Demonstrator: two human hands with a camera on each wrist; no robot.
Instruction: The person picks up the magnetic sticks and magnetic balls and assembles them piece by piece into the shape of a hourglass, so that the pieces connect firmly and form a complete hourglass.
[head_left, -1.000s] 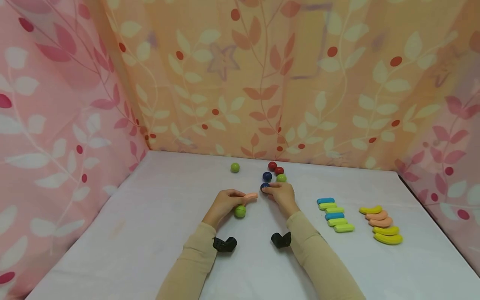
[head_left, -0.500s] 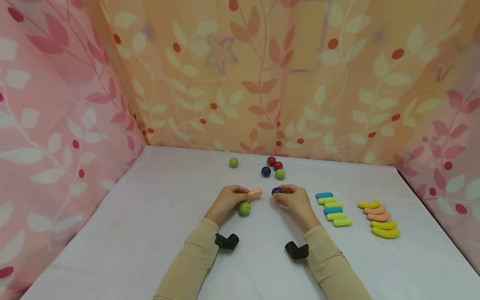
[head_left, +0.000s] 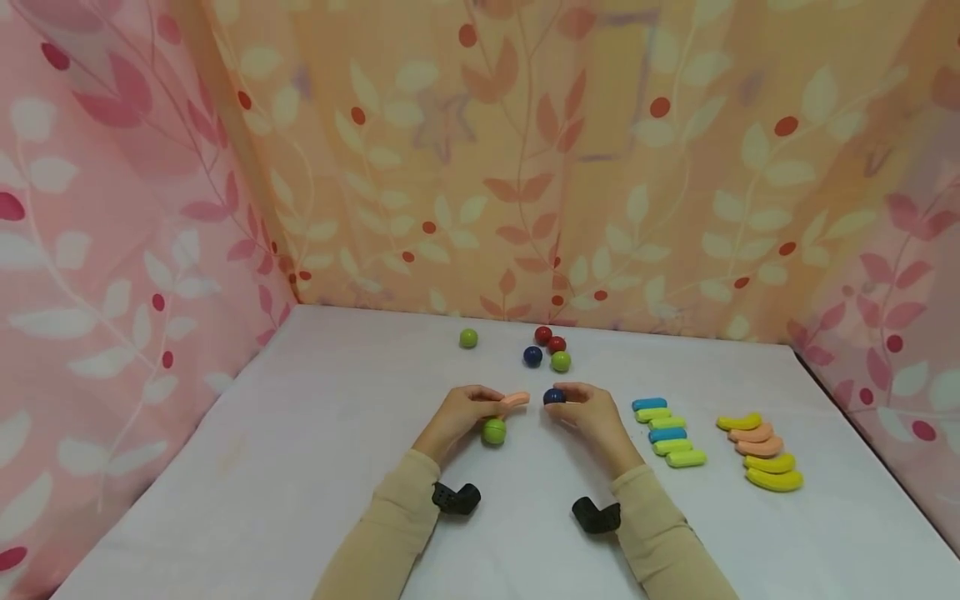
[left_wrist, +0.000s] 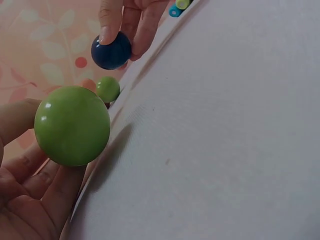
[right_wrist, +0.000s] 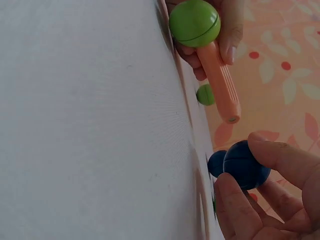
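Note:
My left hand (head_left: pixel 463 415) holds an orange stick (head_left: pixel 515 400) with a green ball (head_left: pixel 493 431) on its near end. In the right wrist view the ball (right_wrist: pixel 195 23) touches one end of the ridged stick (right_wrist: pixel 220 82), whose other end points toward the blue ball. My right hand (head_left: pixel 592 417) pinches a blue ball (head_left: pixel 554 397) between thumb and fingers, a little right of the stick's free end and apart from it. The left wrist view shows fingertips on this blue ball (left_wrist: pixel 111 50), while the green ball (left_wrist: pixel 72 126) hides the stick.
Behind the hands lie a green ball (head_left: pixel 468 337), two red balls (head_left: pixel 543 335), a blue ball (head_left: pixel 532 357) and another green ball (head_left: pixel 560 361). On the right are a column of blue and green sticks (head_left: pixel 667 435) and several curved yellow and orange pieces (head_left: pixel 770 462).
My right hand has taken the near blue ball away from the back group and moved it right and toward me. My left hand has shifted slightly right with the stick and green ball.

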